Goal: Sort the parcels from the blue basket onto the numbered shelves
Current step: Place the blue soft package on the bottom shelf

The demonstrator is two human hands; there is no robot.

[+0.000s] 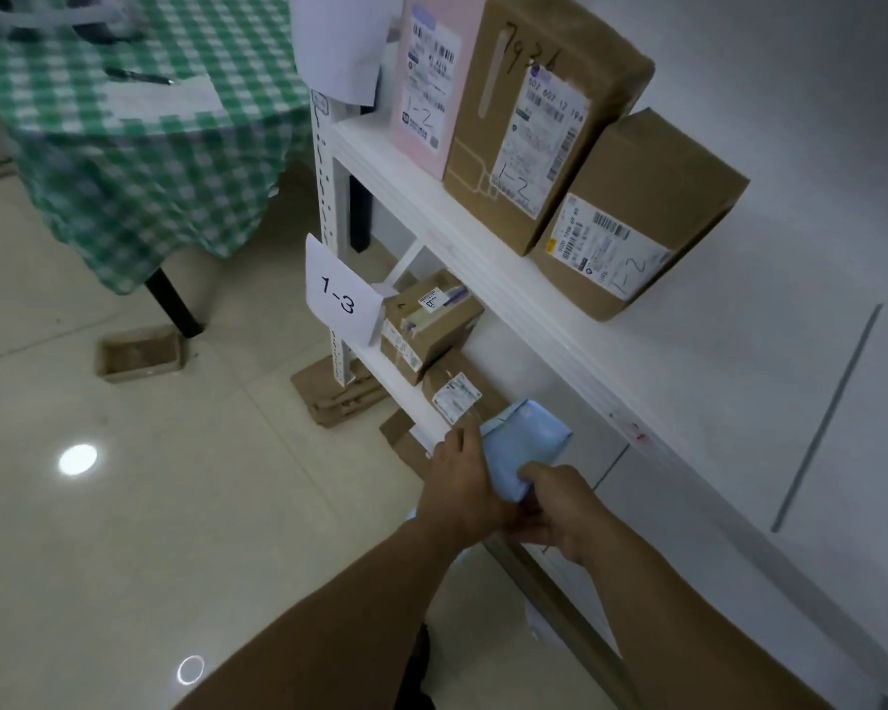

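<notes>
A soft light-blue parcel (521, 445) is held at the front edge of the low shelf tagged with a paper sign "1-3" (340, 298). My left hand (460, 486) grips its left side and my right hand (560, 507) grips its near end. On that low shelf (380, 363) lie two brown boxes (424, 325) (457, 394) just beyond the blue parcel. The shelf above (483, 248) carries a pink parcel (429, 79) and two brown boxes (539, 115) (631, 217), each marked "1-2". The blue basket is out of view.
A table with a green checked cloth (124, 125) stands at the upper left, a pen and paper on it. A small brown tray (142, 353) lies on the tiled floor by the table leg. Flattened cardboard (337, 397) sits under the shelf post. White wall at right.
</notes>
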